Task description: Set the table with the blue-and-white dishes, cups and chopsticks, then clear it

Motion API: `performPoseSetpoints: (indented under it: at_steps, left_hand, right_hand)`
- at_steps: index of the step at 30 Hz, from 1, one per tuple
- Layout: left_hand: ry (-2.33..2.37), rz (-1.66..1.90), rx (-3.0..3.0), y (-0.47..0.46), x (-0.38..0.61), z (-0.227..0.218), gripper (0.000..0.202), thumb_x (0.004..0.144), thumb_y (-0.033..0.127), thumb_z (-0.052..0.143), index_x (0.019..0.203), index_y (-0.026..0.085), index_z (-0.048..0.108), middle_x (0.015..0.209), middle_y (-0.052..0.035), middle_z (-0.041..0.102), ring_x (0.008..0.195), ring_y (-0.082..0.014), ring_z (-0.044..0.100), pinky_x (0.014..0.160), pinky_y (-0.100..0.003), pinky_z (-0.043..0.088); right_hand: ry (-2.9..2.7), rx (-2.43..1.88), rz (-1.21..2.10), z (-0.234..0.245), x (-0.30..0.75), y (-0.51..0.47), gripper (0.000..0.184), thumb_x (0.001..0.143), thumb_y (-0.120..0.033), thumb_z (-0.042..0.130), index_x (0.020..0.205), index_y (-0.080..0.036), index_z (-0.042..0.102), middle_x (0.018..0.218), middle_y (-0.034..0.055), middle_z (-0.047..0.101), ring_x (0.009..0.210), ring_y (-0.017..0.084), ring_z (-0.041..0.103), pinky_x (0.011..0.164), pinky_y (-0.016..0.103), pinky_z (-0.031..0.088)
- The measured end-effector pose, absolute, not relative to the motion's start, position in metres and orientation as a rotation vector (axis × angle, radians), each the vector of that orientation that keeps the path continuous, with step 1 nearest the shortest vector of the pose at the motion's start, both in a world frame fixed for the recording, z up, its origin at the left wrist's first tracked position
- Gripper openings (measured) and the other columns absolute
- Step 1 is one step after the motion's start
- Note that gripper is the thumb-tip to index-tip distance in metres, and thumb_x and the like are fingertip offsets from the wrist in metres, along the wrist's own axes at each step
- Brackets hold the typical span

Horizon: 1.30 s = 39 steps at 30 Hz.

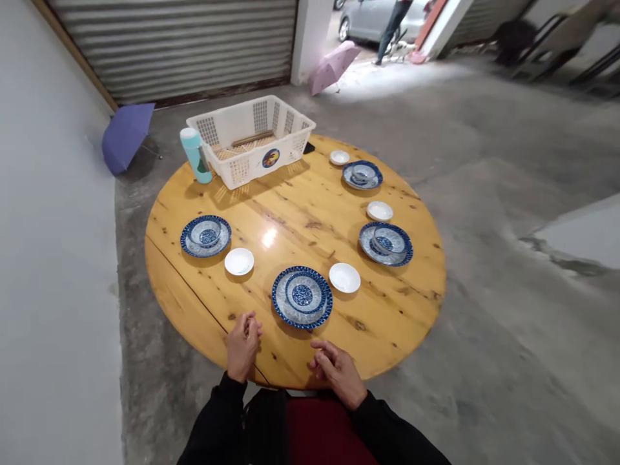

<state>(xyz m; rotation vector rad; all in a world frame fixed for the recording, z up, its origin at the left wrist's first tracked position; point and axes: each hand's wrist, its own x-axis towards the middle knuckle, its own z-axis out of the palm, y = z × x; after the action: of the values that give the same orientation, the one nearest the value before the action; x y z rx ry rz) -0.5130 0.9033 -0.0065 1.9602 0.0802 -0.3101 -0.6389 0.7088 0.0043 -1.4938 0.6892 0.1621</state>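
Observation:
Over the near edge of the round wooden table, my left hand (243, 347) hovers with loosely bent, parted fingers and nothing in it. My right hand (340, 374) is also bare, its index finger reaching left and the others curled. Closest to both hands is a blue-patterned plate (279, 309) with a matching bowl (303, 295) on it; neither hand touches them. White saucers lie beside this setting, one to the right (345, 278) and another to the left (239, 261). A similar plate and glassy-looking bowl (206, 234) sit at the left.
Along the table's right side stand more plates with bowls (386, 243) and small white dishes (380, 210). A white plastic basket (252, 161) and a turquoise bottle (196, 155) occupy the far side. Umbrellas (126, 135) rest on the floor; a person stands outside the doorway.

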Motion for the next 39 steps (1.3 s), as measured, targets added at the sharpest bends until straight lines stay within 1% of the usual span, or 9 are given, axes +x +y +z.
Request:
performPoseSetpoints:
  at_steps: [3,8,15,19,23,31,35,39]
  left_hand:
    - [0.001,-0.309,2.042,0.893,-0.535,0.001,0.039,0.09,0.049,0.045,0.108,0.019,0.063,0.085,-0.006,0.075,0.074,-0.0198,0.074,0.074,-0.034,0.059]
    - [-0.146,-0.354,2.105,0.849,-0.577,0.01,0.038,0.092,0.047,0.043,0.108,0.02,0.062,0.085,-0.005,0.075,0.075,-0.0194,0.074,0.073,-0.032,0.059]
    - [-0.354,-0.503,2.048,0.733,-0.663,0.018,0.036,0.094,0.047,0.041,0.106,0.021,0.063,0.083,-0.0047,0.074,0.074,-0.0186,0.073,0.071,-0.029,0.057]
    - [-0.492,-0.671,2.031,0.666,-0.718,0.022,0.031,0.094,0.04,0.039,0.099,0.021,0.063,0.079,-0.0033,0.072,0.068,-0.0167,0.071,0.067,-0.026,0.054]
    - [-0.683,-0.777,2.021,0.618,-0.748,0.026,0.029,0.094,0.037,0.038,0.101,0.022,0.061,0.08,-0.003,0.072,0.068,-0.0153,0.07,0.066,-0.024,0.052]
    - [-0.777,-0.858,2.058,0.55,-0.753,0.03,0.028,0.094,0.038,0.039,0.099,0.023,0.062,0.077,-0.0012,0.071,0.068,-0.0152,0.07,0.066,-0.023,0.05]
    - [-0.758,-0.875,2.027,0.508,-0.743,0.024,0.027,0.094,0.039,0.039,0.097,0.024,0.062,0.077,-0.0003,0.071,0.067,-0.0157,0.07,0.067,-0.024,0.05]
    - [-0.74,-0.875,2.001,0.453,-0.72,0.014,0.027,0.093,0.039,0.039,0.099,0.025,0.062,0.079,-0.0009,0.072,0.068,-0.0162,0.071,0.067,-0.024,0.051]
  right_hand:
    - [0.667,-1.464,0.128,0.005,-0.648,0.697,0.048,0.072,-0.054,0.058,0.099,-0.015,0.061,0.063,-0.0004,0.064,0.047,0.014,0.054,0.049,0.027,0.042]
    - [0.676,-1.427,0.048,0.004,-0.687,0.651,0.047,0.071,-0.053,0.057,0.098,-0.016,0.061,0.062,-0.001,0.064,0.045,0.013,0.054,0.047,0.026,0.04]
    - [0.889,-1.353,-0.073,-0.007,-0.801,0.549,0.055,0.065,-0.058,0.062,0.097,-0.014,0.063,0.062,0.0007,0.065,0.046,0.014,0.055,0.048,0.027,0.04]
    - [1.051,-1.239,-0.139,-0.017,-0.872,0.501,0.059,0.059,-0.06,0.066,0.096,-0.014,0.064,0.061,0.0017,0.066,0.047,0.014,0.054,0.047,0.027,0.042]
    - [1.131,-1.17,-0.219,-0.022,-0.919,0.473,0.058,0.056,-0.061,0.069,0.092,-0.016,0.065,0.06,0.0024,0.067,0.047,0.015,0.055,0.047,0.028,0.042]
    - [1.186,-1.044,-0.27,-0.033,-0.937,0.434,0.06,0.053,-0.063,0.073,0.091,-0.016,0.066,0.059,0.0019,0.067,0.045,0.015,0.055,0.045,0.026,0.041]
    - [1.164,-1.073,-0.257,-0.039,-0.929,0.385,0.061,0.054,-0.065,0.075,0.092,-0.018,0.068,0.06,0.0026,0.068,0.046,0.016,0.057,0.045,0.026,0.041]
    - [1.151,-1.151,-0.281,-0.041,-0.906,0.32,0.061,0.057,-0.066,0.073,0.093,-0.017,0.069,0.061,0.0029,0.067,0.047,0.016,0.057,0.046,0.027,0.042]
